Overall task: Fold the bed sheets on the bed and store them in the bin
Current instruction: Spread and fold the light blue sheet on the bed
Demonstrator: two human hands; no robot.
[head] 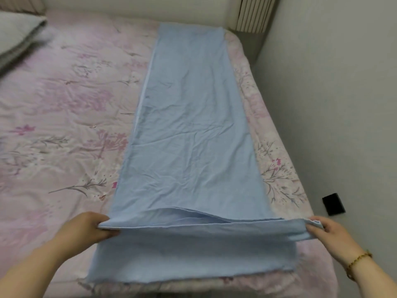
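Head view. Blue sheet [189, 130]: thin, matte, creased cloth, folded into a long narrow strip. It runs from the top centre of the frame down to the bottom centre and lies flat on the bed cover [64, 104]. A paler underlayer peeks out along its left edge. Near end is lifted into a taut horizontal fold line, layers gaping open just behind it; a flap below it lies down to the near bed edge, hem rough and slightly frayed.

Left hand [90, 229], lower left: fingers curled, thumb on top, pinching the left corner of the fold. Right hand [330, 235], lower right: thumb and fingers pinching the right corner, several layers bunched there. Beaded bracelet [358, 262] on the right wrist. Both forearms cut off by the bottom edge.

Bed cover: pink and white floral print, wrinkled, soft. Grey padded bedding [17, 35], upper left, cut off by the frame. Ribbed vertical panel [255, 14], top right, partly cut off. Small black rectangle [333, 204] at right, beside the bed; cannot tell what it is.
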